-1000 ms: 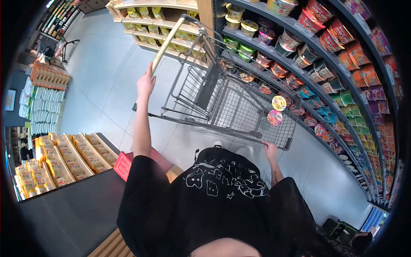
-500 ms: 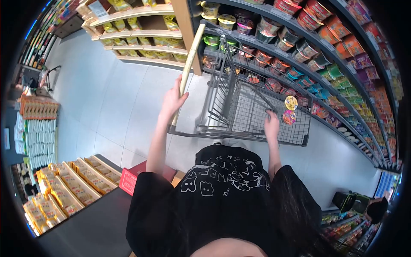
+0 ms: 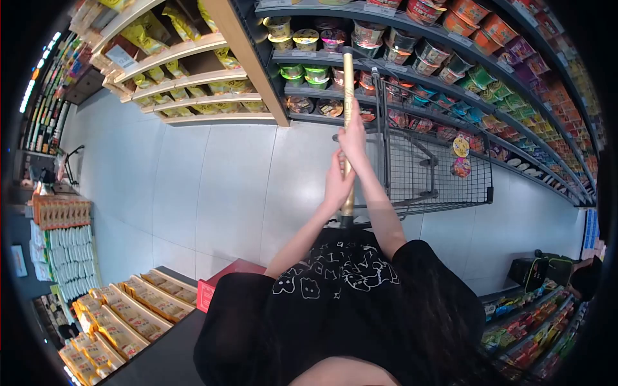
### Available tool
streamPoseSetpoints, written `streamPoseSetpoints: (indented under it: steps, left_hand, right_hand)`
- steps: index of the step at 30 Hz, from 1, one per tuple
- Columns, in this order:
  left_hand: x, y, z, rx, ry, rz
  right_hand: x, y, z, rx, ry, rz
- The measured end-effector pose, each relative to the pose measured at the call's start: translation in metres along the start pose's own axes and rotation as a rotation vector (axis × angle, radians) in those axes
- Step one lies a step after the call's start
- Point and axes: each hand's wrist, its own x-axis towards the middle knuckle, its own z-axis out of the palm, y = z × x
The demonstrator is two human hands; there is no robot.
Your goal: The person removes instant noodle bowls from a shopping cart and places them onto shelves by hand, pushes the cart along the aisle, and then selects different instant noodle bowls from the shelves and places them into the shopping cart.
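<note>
Both of my hands are wrapped round the pale gold handle bar (image 3: 348, 77) of a shopping cart. My left hand (image 3: 337, 183) grips it on the near side, closer to my body. Just beyond, my right hand (image 3: 353, 136) is closed on the same bar, almost touching the left. The cart's grey wire basket (image 3: 412, 164) extends to the right. Two round lidded cups lie at its far end: one with a yellow lid (image 3: 461, 147), the other with a pink and orange lid (image 3: 461, 167).
Shelves of instant noodle cups (image 3: 370, 35) run close along the cart's far side. Wooden shelves (image 3: 187, 80) with yellow bags stand ahead on the left. A display of packets (image 3: 129, 309) and a red box (image 3: 235, 273) are near my left. A person (image 3: 584, 278) is at far right.
My right hand has left the cart basket and closed on the handle beside my left hand. The handle now appears further right, more directly in front of me.
</note>
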Motion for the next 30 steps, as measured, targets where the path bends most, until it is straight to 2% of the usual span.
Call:
streamPoseSetpoints:
  steps: [1,3,5,7,10,15,17,22,26,28,30]
  left_hand:
    - [-0.005,0.007,0.006,0.017,-0.1,-0.027]
    - [-0.014,0.018,0.015,-0.016,-0.191,-0.061]
    - [-0.015,0.018,0.023,-0.044,-0.286,-0.094]
    - [-0.009,0.013,0.026,0.014,-0.442,0.092]
    - [-0.001,0.015,0.024,0.053,-0.535,0.1]
    - [0.007,0.018,0.019,0.018,-0.5,0.035]
    - [0.013,0.018,0.021,0.003,-0.485,0.02]
    - [0.036,0.035,0.052,0.037,-0.503,0.247]
    - [0.066,0.062,0.095,0.139,-0.573,0.381]
    - [0.082,0.071,0.122,0.147,-0.625,0.61]
    - [0.094,0.072,0.149,0.141,-0.64,0.633]
  right_hand:
    - [0.002,0.011,-0.008,0.208,-0.049,0.2]
    - [0.0,0.024,-0.031,0.306,-0.054,0.3]
    - [-0.001,0.036,-0.055,0.243,-0.059,0.324]
    - [-0.001,0.047,-0.076,0.154,-0.06,0.326]
    - [-0.004,0.071,-0.104,0.039,-0.061,0.318]
    - [-0.012,0.111,-0.149,0.0,-0.049,0.307]
    - [-0.016,0.111,-0.17,0.086,-0.05,0.347]
    - [-0.026,0.153,-0.207,0.29,-0.161,0.471]
    - [-0.033,0.175,-0.231,0.296,-0.212,0.511]
    - [-0.036,0.182,-0.239,0.34,-0.217,0.541]
    - [-0.033,0.174,-0.244,0.219,-0.185,0.523]
